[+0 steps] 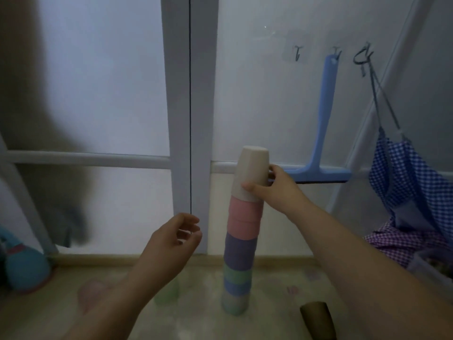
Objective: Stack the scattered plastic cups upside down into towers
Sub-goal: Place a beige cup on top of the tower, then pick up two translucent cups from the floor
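Note:
A tall tower of upside-down cups (239, 251) stands on the floor in the middle, with pink, purple, green and blue cups in it. On its top sits a beige cup (250, 168), upside down, and my right hand (274, 185) grips its lower rim from the right. My left hand (176, 239) hovers left of the tower at mid height, fingers curled and apart, holding nothing. A green cup (168, 294) stands on the floor behind my left forearm, partly hidden. A pink cup (89, 294) lies further left. A dark brown cup (317, 319) lies at the lower right.
Frosted glass doors with a white frame (190, 119) stand right behind the tower. A blue squeegee (321, 148) hangs on hooks to the right, beside checked cloth bags (411, 192). A teal toy (24, 268) sits at the far left.

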`<state>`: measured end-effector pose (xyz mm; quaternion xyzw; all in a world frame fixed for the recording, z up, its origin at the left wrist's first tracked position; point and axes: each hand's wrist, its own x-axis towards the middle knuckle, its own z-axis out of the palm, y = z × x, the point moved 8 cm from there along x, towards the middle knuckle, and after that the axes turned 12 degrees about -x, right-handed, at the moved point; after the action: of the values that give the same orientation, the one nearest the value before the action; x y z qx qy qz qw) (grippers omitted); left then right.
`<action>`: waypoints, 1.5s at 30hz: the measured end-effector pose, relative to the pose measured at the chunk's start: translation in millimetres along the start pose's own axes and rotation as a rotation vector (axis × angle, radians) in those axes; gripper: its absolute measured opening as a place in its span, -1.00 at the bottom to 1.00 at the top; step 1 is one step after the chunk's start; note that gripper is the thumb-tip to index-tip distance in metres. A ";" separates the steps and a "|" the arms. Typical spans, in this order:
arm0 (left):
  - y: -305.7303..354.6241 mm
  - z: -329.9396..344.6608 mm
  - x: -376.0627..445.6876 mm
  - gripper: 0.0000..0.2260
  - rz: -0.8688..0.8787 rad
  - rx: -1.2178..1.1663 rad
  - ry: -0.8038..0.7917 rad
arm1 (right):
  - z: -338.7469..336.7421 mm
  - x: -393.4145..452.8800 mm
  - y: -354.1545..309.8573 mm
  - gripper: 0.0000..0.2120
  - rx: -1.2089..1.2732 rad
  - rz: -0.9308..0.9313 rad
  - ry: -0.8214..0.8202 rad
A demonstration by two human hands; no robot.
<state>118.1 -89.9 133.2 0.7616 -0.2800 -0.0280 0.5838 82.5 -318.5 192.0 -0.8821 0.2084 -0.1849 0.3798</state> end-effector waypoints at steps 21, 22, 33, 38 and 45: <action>-138.2 153.6 -133.5 -0.79 -0.339 0.069 -0.303 | 99.6 -213.5 238.0 -0.46 -0.333 0.265 -0.407; -141.8 155.9 -137.2 -0.76 -0.350 0.079 -0.302 | 103.9 -217.7 240.0 -0.45 -0.348 0.245 -0.414; -167.6 193.1 -162.2 -0.37 -0.400 0.184 -0.446 | 99.3 -226.2 287.6 -0.35 -0.460 0.364 -0.310; -162.1 197.4 -153.3 -0.40 -0.342 0.176 -0.393 | 96.6 -224.3 287.2 -0.36 -0.409 0.340 -0.278; -159.4 222.2 -121.9 -0.42 -0.350 0.173 -0.408 | 71.6 -215.0 266.8 -0.35 -0.286 0.356 -0.159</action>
<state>-3.9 -202.3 -116.1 0.8240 -0.2574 -0.2570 0.4345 -125.1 -333.4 -89.4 -0.8881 0.3542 -0.0137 0.2928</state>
